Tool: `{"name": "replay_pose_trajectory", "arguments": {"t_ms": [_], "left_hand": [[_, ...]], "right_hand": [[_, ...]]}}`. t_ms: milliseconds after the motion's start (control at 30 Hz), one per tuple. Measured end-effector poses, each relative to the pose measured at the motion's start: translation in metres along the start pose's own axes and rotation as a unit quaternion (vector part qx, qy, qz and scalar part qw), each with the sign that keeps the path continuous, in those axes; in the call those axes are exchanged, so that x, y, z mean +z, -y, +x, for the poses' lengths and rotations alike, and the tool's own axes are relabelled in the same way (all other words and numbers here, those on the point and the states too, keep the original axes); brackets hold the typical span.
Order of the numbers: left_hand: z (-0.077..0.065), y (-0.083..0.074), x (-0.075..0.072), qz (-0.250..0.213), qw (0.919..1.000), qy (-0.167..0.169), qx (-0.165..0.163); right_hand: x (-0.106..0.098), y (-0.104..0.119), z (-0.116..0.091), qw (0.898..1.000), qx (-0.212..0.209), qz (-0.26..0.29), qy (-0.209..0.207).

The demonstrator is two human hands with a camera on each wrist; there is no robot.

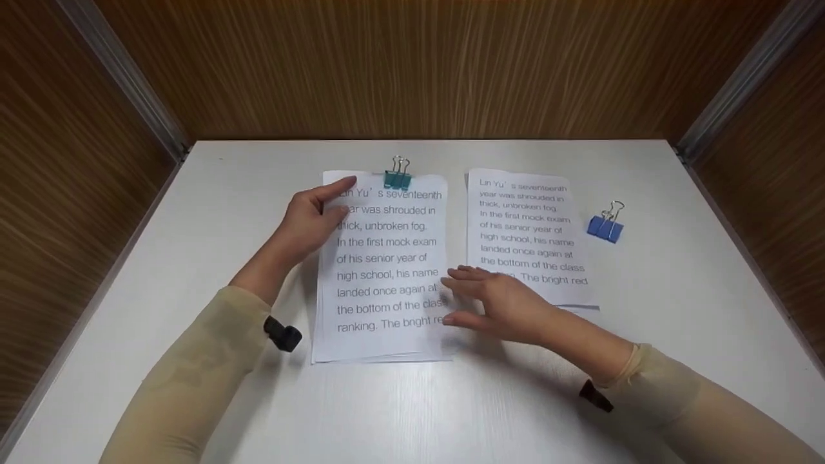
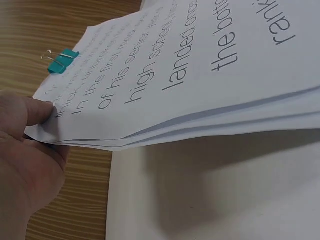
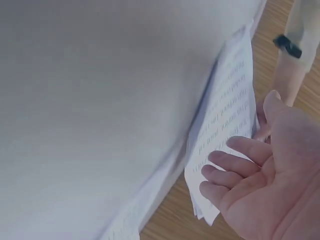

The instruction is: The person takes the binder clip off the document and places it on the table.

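A stack of printed paper sheets (image 1: 387, 270) has a teal binder clip (image 1: 397, 180) on its top edge, wire handles standing up. My left hand (image 1: 310, 222) pinches the stack's upper left edge; in the left wrist view the thumb (image 2: 39, 111) lies on top and the other fingers go beneath. That view shows the sheets' long edge raised off the table, with gaps between layers. My right hand (image 1: 506, 306) is at the stack's lower right edge, its fingers loosely extended and gripping nothing. Whether its fingertips touch the paper, I cannot tell.
A second stack of printed sheets (image 1: 522, 225) lies to the right, its lower left part hidden by my right hand. Beyond it is a blue binder clip (image 1: 605, 229). The white table (image 1: 258, 158) meets wood-grain panels (image 1: 412, 71) at the back and sides.
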State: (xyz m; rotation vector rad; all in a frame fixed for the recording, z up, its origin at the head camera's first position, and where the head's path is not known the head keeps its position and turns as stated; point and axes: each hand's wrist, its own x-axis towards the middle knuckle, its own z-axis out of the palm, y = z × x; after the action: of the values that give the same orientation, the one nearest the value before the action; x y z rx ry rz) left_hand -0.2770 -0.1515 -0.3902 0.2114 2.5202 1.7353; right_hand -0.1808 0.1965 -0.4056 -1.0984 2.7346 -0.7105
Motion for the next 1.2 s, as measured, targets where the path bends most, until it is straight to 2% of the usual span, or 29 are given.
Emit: {"name": "replay_pose_trajectory", "arguments": {"t_ms": [100,233,433,567,733,900,1200], "left_hand": [[-0.006,-0.005,0.002,-0.011,0.9999,0.006,0.011],[-0.014,-0.008,0.004,-0.022,0.9995,0.014,0.018],[-0.024,-0.010,0.004,-0.031,0.9989,0.018,0.028],[-0.029,-0.011,0.004,-0.038,0.9985,0.019,0.035],[-0.036,-0.013,0.004,-0.037,0.9983,0.023,0.040],[-0.042,-0.016,0.006,-0.053,0.9973,0.032,0.040],[-0.049,-0.019,0.011,-0.069,0.9953,0.049,0.048]], "right_hand": [[-0.012,-0.003,0.002,0.999,0.003,0.020,-0.031],[-0.030,-0.006,0.008,0.996,0.027,0.048,-0.076],[-0.057,-0.009,0.023,0.984,0.058,0.080,-0.150],[-0.073,-0.011,0.038,0.975,0.069,0.113,-0.176],[-0.086,-0.011,0.060,0.966,0.078,0.170,-0.181],[-0.093,-0.012,0.082,0.958,0.067,0.219,-0.174],[-0.099,-0.017,0.107,0.955,0.059,0.261,-0.130]]}}
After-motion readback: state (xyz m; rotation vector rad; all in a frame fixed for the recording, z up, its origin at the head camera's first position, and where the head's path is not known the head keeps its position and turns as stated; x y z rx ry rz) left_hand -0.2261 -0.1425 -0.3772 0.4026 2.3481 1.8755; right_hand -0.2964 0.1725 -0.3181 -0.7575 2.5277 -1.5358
